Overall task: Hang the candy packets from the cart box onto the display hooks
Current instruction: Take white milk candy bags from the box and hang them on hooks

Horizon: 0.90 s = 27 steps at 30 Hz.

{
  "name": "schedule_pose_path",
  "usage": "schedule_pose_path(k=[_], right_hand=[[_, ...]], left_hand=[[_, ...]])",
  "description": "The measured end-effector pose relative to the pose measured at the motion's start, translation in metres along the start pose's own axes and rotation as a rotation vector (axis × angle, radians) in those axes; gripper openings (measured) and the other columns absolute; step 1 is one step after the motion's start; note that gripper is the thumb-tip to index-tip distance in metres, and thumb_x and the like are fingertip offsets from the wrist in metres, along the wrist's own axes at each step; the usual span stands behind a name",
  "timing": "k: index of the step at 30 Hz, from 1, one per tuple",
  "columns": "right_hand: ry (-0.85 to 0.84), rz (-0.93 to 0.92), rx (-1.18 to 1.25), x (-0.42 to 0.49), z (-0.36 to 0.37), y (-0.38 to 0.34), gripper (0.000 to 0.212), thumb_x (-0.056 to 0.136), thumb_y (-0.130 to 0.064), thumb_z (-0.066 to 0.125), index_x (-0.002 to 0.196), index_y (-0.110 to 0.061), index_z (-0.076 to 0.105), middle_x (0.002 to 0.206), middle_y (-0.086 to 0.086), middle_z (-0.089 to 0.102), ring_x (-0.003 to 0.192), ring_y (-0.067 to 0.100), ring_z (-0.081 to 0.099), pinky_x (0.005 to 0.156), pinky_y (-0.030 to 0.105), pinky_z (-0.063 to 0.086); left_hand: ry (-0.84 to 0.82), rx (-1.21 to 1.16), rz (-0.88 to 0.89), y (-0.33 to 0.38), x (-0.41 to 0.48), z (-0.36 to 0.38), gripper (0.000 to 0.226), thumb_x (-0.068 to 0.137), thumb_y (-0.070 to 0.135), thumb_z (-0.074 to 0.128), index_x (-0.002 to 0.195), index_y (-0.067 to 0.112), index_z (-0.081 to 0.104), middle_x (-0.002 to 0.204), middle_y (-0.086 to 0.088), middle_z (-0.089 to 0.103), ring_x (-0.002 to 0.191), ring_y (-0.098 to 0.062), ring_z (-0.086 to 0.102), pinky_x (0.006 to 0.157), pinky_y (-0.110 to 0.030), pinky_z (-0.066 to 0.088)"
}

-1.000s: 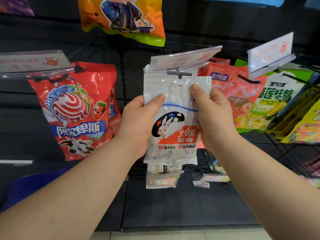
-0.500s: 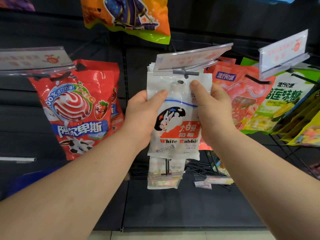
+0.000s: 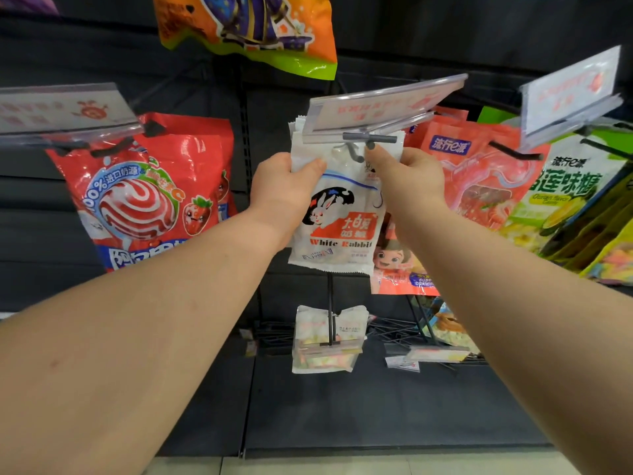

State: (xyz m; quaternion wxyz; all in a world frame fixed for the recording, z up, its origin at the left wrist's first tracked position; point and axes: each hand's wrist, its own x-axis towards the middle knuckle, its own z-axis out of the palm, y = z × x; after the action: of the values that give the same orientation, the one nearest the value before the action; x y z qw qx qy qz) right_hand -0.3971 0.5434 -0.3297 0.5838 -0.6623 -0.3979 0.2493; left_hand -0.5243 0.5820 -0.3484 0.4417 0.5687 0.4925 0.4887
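Note:
A white White Rabbit candy packet [image 3: 337,231] is held up at the tip of a grey display hook [image 3: 358,150], just under a clear price-tag holder [image 3: 383,104]. My left hand [image 3: 284,186] pinches the packet's upper left edge. My right hand [image 3: 407,176] pinches its upper right corner, the thumb right beside the hook tip. The hook tip sits at the packet's top, where the hang hole is. More white packets hang behind it on the same hook. The cart box is out of view.
Red lollipop bags [image 3: 144,190] hang to the left, an orange bag [image 3: 253,25] above, pink-red packets [image 3: 479,176] and green durian candy packets [image 3: 565,200] to the right. A lower hook carries small white packets [image 3: 325,337]. The black back panel [image 3: 342,406] stands behind.
Both hands lifted the packet upward, bringing its top edge to the hook tip. My view moved closer to the display.

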Motion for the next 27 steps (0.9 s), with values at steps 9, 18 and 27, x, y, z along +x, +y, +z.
schedule_pose_path(k=[9, 18, 27], right_hand=[[0.027, -0.007, -0.016, -0.005, 0.003, 0.004, 0.024, 0.088, -0.032, 0.062, 0.101, -0.012, 0.061, 0.092, 0.002, 0.065, 0.088, 0.022, 0.064, 0.083, 0.044, 0.055], [-0.092, -0.351, -0.714, -0.036, -0.037, 0.011, 0.049, 0.087, -0.034, 0.062, 0.130, -0.018, 0.044, 0.131, 0.006, 0.047, 0.119, 0.028, 0.046, 0.098, 0.041, 0.040], [-0.449, -0.431, -1.280, -0.085, -0.081, -0.023, 0.069, 0.092, -0.050, 0.047, 0.149, -0.026, 0.016, 0.159, 0.004, 0.007, 0.148, 0.031, 0.001, 0.116, 0.053, 0.013]], left_hand=[[0.116, 0.106, 0.048, -0.001, -0.006, 0.002, 0.027, 0.090, 0.025, 0.063, 0.111, 0.008, 0.061, 0.103, -0.004, 0.068, 0.095, -0.022, 0.066, 0.085, -0.043, 0.056], [-0.019, 0.876, 0.094, 0.001, -0.046, -0.020, 0.075, 0.087, 0.050, 0.059, 0.148, 0.021, 0.025, 0.150, -0.007, 0.028, 0.139, -0.029, 0.028, 0.110, -0.045, 0.030], [-0.213, 1.381, 0.086, 0.034, -0.106, -0.049, 0.085, 0.092, 0.062, 0.041, 0.154, 0.024, -0.001, 0.163, -0.006, -0.003, 0.149, -0.034, -0.006, 0.120, -0.054, 0.005]])
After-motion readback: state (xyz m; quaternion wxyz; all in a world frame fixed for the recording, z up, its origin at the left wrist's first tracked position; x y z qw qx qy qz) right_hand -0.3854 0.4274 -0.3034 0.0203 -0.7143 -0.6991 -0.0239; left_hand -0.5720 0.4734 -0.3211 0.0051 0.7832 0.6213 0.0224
